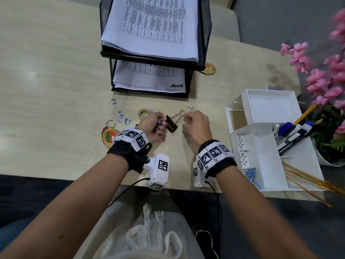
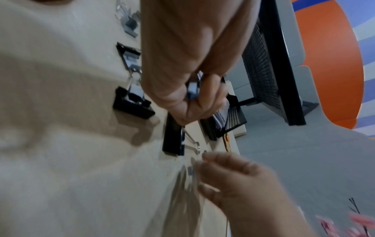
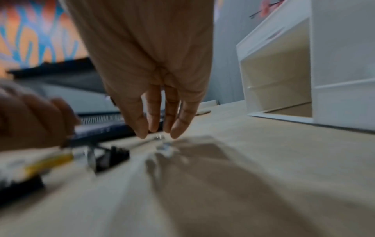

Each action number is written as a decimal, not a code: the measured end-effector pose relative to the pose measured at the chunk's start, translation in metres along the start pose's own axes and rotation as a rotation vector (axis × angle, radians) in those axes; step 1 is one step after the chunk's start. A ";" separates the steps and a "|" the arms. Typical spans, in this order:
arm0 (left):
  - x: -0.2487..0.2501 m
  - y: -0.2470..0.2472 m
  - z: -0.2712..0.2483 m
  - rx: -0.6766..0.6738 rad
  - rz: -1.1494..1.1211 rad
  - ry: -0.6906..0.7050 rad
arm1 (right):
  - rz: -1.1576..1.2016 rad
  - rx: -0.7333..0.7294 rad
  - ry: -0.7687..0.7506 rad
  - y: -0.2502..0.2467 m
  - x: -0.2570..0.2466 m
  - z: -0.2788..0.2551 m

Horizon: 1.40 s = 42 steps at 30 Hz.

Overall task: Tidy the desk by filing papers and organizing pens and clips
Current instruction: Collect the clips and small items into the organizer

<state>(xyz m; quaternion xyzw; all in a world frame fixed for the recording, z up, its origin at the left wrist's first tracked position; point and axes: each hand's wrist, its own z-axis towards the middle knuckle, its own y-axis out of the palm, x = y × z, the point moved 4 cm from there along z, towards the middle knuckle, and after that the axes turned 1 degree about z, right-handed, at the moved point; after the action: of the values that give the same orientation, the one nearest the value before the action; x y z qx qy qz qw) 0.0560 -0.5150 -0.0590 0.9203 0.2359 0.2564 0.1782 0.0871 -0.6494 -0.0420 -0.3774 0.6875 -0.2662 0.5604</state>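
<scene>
A black binder clip (image 1: 172, 125) with wire handles sits at the desk's middle, between my hands. My left hand (image 1: 158, 124) has its fingers curled round small silvery clips (image 2: 192, 89), and its fingertips hold the near end of the binder clip (image 2: 172, 141). My right hand (image 1: 186, 118) hovers just right of the clip's wire loop (image 3: 159, 137); its fingers (image 3: 142, 125) hang nearly straight and hold nothing. Two more black binder clips (image 2: 131, 102) lie on the desk under my left palm. Printed papers (image 1: 155, 25) fill the black mesh trays (image 1: 205, 34). Pens (image 1: 291, 131) stand in the white organizer (image 1: 261, 143).
Small metal clips (image 1: 121, 116) lie scattered left of my hands, with a tape roll (image 1: 143, 114) and a strawberry keychain (image 1: 110, 135). One small clip (image 1: 190, 106) lies beyond my right hand. Pink flowers (image 1: 326, 81) stand far right. Thin sticks (image 1: 308, 176) lie beside the organizer.
</scene>
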 end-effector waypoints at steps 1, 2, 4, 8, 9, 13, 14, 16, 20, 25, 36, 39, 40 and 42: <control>0.002 -0.005 -0.002 -0.009 -0.008 0.007 | -0.074 -0.037 -0.026 0.007 0.003 0.001; 0.005 -0.011 -0.003 -0.014 -0.016 0.021 | -0.118 -0.054 -0.059 0.011 0.004 0.002; 0.011 -0.024 -0.007 -0.024 -0.039 0.052 | -0.120 -0.017 -0.084 0.008 0.002 0.009; 0.022 -0.051 -0.016 0.013 -0.103 0.102 | -0.011 0.146 -0.016 -0.011 -0.009 0.039; 0.025 -0.057 -0.018 0.032 -0.111 0.110 | -0.012 0.137 -0.007 -0.012 -0.012 0.046; 0.036 -0.080 -0.025 0.081 -0.136 0.139 | -0.104 0.090 0.023 -0.003 -0.013 0.051; 0.038 -0.084 -0.025 0.091 -0.143 0.144 | -0.118 0.084 0.032 -0.001 -0.011 0.049; 0.043 -0.089 -0.025 0.114 -0.155 0.160 | -0.126 0.080 0.068 0.000 -0.006 0.043; 0.046 -0.085 -0.022 0.123 -0.210 0.159 | 0.066 0.104 0.046 -0.002 -0.031 0.019; 0.037 -0.063 -0.015 0.015 -0.117 0.091 | 0.326 -0.099 -0.185 0.019 -0.104 -0.007; 0.059 -0.116 -0.021 0.056 -0.086 0.013 | -0.279 -0.185 -0.221 0.059 -0.093 0.014; 0.062 -0.125 -0.023 0.081 -0.083 0.030 | -0.296 -0.132 -0.198 0.062 -0.087 0.015; 0.063 -0.127 -0.024 0.088 -0.079 0.040 | -0.298 -0.134 -0.182 0.063 -0.085 0.014; 0.064 -0.127 -0.025 0.092 -0.076 0.061 | -0.285 -0.109 -0.140 0.061 -0.080 0.013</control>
<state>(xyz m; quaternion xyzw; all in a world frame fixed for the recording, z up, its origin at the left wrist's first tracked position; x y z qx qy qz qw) 0.0474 -0.3715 -0.0708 0.9096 0.2875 0.2661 0.1381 0.0929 -0.5484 -0.0471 -0.5183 0.5998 -0.2785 0.5422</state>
